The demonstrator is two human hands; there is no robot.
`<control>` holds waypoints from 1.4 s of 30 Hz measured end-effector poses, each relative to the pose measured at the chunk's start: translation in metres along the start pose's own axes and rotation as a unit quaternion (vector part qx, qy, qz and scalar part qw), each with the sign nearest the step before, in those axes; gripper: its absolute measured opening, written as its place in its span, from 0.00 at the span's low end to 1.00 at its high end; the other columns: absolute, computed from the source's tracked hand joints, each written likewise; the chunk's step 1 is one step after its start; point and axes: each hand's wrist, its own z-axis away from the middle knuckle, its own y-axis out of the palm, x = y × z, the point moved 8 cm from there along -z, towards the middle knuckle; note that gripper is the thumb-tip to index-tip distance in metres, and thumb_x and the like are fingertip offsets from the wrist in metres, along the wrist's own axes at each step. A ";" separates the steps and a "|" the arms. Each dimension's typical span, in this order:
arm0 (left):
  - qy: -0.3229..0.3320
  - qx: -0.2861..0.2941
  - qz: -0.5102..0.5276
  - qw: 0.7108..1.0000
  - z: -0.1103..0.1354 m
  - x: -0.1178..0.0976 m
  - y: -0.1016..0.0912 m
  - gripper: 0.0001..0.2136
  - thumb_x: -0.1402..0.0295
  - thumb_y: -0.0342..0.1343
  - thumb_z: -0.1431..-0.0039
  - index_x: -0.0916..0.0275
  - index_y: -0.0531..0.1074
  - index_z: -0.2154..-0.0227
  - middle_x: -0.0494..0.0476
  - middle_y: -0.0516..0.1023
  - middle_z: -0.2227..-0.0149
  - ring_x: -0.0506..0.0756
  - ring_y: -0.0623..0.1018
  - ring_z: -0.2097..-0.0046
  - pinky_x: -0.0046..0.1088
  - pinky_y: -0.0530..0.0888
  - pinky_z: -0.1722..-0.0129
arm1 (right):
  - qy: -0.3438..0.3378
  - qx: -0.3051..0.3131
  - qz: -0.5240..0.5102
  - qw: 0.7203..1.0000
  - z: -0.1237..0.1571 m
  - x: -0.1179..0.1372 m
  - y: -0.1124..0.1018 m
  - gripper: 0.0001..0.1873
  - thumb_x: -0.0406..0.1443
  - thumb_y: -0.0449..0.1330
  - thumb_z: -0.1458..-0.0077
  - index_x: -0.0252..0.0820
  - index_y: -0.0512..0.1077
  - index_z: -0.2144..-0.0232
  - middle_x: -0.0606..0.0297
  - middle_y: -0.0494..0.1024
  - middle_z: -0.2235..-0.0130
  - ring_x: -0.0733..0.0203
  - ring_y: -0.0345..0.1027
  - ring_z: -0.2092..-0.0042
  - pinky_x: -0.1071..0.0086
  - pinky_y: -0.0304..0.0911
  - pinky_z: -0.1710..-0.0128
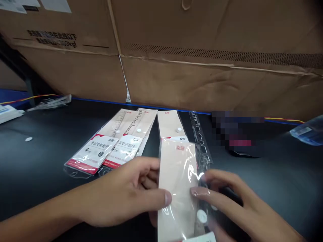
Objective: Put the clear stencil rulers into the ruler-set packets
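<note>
A clear plastic ruler-set pouch point(178, 188) with a cream card inside is held up in front of me. My left hand point(136, 191) grips its left edge, thumb across the front. At the pouch's right edge, my right hand point(229, 201) pinches the clear plastic between thumb and fingers. A white round snap shows low on the pouch, and its bottom is cut off by the frame. Just behind it lies another pouch point(169, 124) on the black table. A clear stencil ruler point(199, 134) lies to the right of that one, its lower end partly covered.
Several ruler-set pouches point(92, 151) lie overlapping at the left. A white round piece point(29, 139) and a white box point(10, 113) are farther left. Brown cardboard point(176, 80) stands along the back edge. A clear blue-tinted plastic item point(309, 131) lies far right, beyond a blurred-out dark object.
</note>
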 end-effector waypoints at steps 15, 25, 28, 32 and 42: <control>0.079 -0.174 0.025 0.981 -0.005 -0.016 -0.052 0.13 0.65 0.60 0.38 0.59 0.73 0.51 0.53 0.80 0.67 0.51 0.79 0.68 0.23 0.75 0.70 | 0.101 0.066 0.120 0.985 -0.011 -0.041 -0.003 0.36 0.49 0.61 0.41 0.49 0.58 0.34 0.53 0.53 0.29 0.40 0.63 0.36 0.52 0.73 0.46; 0.079 -0.208 -0.044 0.974 -0.005 -0.007 -0.058 0.37 0.63 0.65 0.43 0.53 0.54 0.33 0.61 0.80 0.51 0.60 0.82 0.53 0.36 0.79 0.56 | 0.034 0.081 0.132 0.987 -0.008 -0.026 -0.004 0.39 0.49 0.60 0.41 0.50 0.56 0.31 0.55 0.59 0.30 0.43 0.64 0.36 0.54 0.71 0.44; 0.084 -0.222 -0.046 0.970 -0.003 -0.005 -0.062 0.38 0.63 0.66 0.44 0.52 0.55 0.33 0.60 0.80 0.53 0.60 0.83 0.54 0.36 0.80 0.56 | 0.055 0.087 0.127 0.987 -0.008 -0.027 -0.003 0.35 0.48 0.59 0.39 0.49 0.58 0.33 0.55 0.59 0.30 0.44 0.65 0.36 0.54 0.72 0.44; 0.085 -0.235 -0.027 0.968 0.000 -0.005 -0.066 0.35 0.64 0.67 0.45 0.51 0.58 0.36 0.57 0.81 0.56 0.59 0.83 0.57 0.32 0.81 0.61 | 0.107 0.092 0.124 0.982 -0.008 -0.036 -0.005 0.30 0.48 0.56 0.37 0.48 0.63 0.36 0.56 0.59 0.30 0.46 0.65 0.36 0.53 0.72 0.44; 0.067 -0.234 0.007 0.970 -0.002 -0.009 -0.064 0.31 0.62 0.63 0.40 0.50 0.61 0.35 0.57 0.82 0.55 0.58 0.84 0.61 0.29 0.80 0.66 | 0.098 0.105 0.106 0.984 -0.005 -0.034 -0.008 0.47 0.56 0.64 0.51 0.45 0.60 0.34 0.53 0.53 0.29 0.38 0.65 0.37 0.51 0.73 0.46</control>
